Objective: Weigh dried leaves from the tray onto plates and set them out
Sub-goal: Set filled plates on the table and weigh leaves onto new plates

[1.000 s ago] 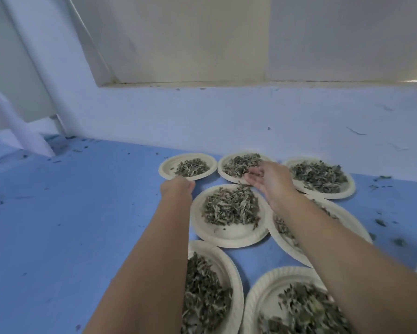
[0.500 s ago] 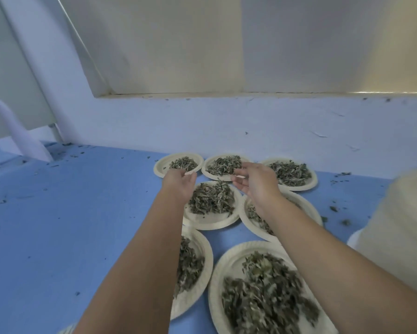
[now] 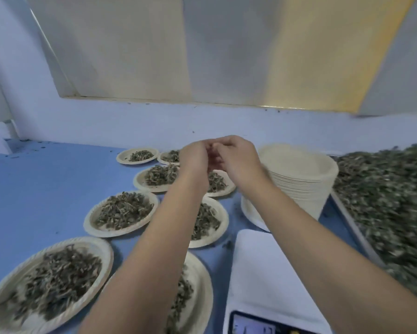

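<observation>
My left hand (image 3: 194, 157) and my right hand (image 3: 237, 160) are raised together above the far plates, fingers curled and fingertips meeting. No leaves show in them. Below and around my forearms, several paper plates of dried leaves lie on the blue table, such as a mid-left plate (image 3: 89, 220) and a near-left plate (image 3: 106, 251). A white scale (image 3: 270, 273) stands under my right forearm with its platform bare. At the right edge a tray (image 3: 354, 225) holds a heap of dried leaves (image 3: 390, 201).
A tall stack of empty paper plates (image 3: 299, 169) stands between the filled plates and the tray. Leaf crumbs dot the blue table (image 3: 34, 189). A pale wall (image 3: 130, 126) rises right behind the far plates.
My hands left the far plates, lifted and came together. The view swung right and back, bringing the plate stack, the scale and the tray into sight.
</observation>
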Demonstrator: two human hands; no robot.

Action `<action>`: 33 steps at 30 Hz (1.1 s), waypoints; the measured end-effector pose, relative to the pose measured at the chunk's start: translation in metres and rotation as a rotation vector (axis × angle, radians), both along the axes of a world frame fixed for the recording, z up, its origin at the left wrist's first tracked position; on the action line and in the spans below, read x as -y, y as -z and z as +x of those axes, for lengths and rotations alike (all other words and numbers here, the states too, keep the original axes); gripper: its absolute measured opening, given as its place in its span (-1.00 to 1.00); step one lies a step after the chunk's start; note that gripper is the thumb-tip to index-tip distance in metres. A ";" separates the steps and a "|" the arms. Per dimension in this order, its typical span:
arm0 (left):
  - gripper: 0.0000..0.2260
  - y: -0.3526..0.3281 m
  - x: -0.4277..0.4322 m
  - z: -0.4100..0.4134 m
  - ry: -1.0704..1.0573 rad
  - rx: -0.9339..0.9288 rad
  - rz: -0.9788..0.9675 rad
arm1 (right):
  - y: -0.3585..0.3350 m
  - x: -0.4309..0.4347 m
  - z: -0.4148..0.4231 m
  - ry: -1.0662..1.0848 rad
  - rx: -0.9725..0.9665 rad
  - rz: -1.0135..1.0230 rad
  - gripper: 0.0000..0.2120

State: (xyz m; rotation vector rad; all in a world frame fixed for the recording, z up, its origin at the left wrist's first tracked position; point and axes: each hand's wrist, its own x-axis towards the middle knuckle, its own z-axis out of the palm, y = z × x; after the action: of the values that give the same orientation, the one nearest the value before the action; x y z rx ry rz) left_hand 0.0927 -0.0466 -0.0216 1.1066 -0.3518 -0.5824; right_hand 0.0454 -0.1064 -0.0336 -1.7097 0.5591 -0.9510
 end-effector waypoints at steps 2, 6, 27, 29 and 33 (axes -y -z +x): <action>-0.73 0.000 -0.001 -0.023 -0.006 0.036 -0.018 | 0.003 0.003 -0.030 0.099 0.040 -0.141 -0.81; -0.79 0.012 -0.004 -0.051 -0.003 0.104 -0.002 | 0.010 0.016 -0.081 0.432 -0.179 -0.656 -0.86; -0.77 0.037 -0.024 -0.072 0.106 0.015 -0.033 | 0.010 0.029 -0.104 0.416 -0.894 -1.089 -0.86; -0.76 0.037 -0.021 -0.074 0.114 0.018 -0.020 | 0.012 0.027 -0.104 0.419 -0.885 -1.121 -0.83; -0.77 0.038 -0.019 -0.078 0.121 0.030 -0.030 | 0.019 0.029 -0.104 0.430 -0.825 -1.209 -0.71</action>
State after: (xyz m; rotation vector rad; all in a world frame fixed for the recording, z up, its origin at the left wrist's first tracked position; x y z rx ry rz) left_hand 0.0149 -0.0272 -0.0592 1.0708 -0.4549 -0.6655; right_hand -0.0590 -0.1352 -0.0522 -3.2238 1.0179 -0.8906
